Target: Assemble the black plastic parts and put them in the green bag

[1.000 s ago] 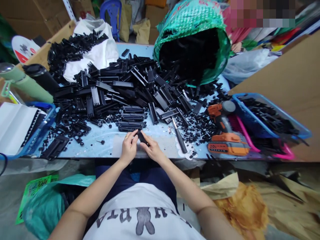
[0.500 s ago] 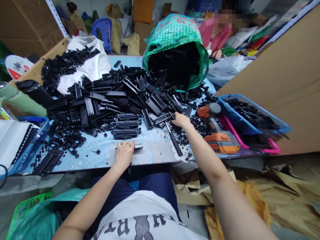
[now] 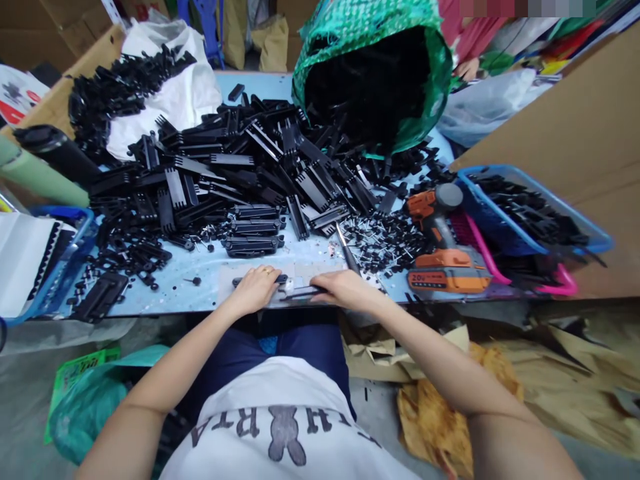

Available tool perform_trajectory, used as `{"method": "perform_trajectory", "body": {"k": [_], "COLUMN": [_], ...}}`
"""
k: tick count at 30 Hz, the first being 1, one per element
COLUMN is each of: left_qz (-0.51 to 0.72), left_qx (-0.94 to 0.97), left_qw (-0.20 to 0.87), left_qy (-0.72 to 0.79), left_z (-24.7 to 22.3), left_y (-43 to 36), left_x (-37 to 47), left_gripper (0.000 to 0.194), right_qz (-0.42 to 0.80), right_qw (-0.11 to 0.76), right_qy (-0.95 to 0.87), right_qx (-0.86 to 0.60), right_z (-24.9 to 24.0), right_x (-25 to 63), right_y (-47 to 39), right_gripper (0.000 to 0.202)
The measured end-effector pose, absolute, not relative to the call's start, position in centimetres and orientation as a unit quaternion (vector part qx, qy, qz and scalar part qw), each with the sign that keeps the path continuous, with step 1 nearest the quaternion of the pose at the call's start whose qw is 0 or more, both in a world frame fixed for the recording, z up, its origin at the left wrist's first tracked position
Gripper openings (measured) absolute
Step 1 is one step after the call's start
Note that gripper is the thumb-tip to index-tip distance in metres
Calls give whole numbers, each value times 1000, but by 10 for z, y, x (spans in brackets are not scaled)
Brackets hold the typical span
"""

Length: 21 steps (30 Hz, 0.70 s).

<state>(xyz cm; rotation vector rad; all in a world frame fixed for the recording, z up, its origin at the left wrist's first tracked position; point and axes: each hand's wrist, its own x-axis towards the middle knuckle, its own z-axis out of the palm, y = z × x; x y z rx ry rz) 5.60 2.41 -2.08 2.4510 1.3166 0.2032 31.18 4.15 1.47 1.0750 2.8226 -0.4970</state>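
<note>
Near the table's front edge, my left hand (image 3: 256,289) is closed over a narrow black part (image 3: 281,279), mostly hidden under the fingers. My right hand (image 3: 344,287) grips a long, flat black slotted piece (image 3: 302,292), its pronged end pointing at the left hand. Both hands are over a clear flat mat (image 3: 230,272). Just beyond the right hand lies a slim tool (image 3: 348,252) with a dark handle and a metal shaft. Behind the left hand sit several similar black assemblies (image 3: 254,245) in a neat row.
A heap of black slotted pieces (image 3: 215,160) spreads before a green woven sack (image 3: 370,27). Loose screws (image 3: 385,240) lie beside an orange cordless drill (image 3: 440,260). A blue basket (image 3: 535,193) stands right, another blue bin (image 3: 87,233) left. Another person's hand (image 3: 467,69) shows behind.
My right hand has come back from the heap toward my left hand, bringing a black slotted piece. The left hand stays near the front edge on its part. The view has tilted down.
</note>
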Motion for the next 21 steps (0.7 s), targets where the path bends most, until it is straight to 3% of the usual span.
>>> {"method": "perform_trajectory", "body": {"k": [3,8,15,21], "left_qz": [69,98,203,248], "left_qx": [862,859,852,854], "left_qw": [192,174,118,96], "left_qy": [463,471,469,448], "left_z": [-14,-14,-32,-38], "left_y": [24,19,13,9], "left_x": [58,61,54,49], "left_gripper": [35,65,44,44], "right_qz": [-121,-65,18,29], "right_qw": [95,102,86,81], "right_qy": [919,909,897,912], "right_qx": [363,399,433,401], "right_z": [1,7,30,44], "right_x": [293,283,271,270], "right_y": [30,20,5,10], "right_gripper": [36,40,34,31]}}
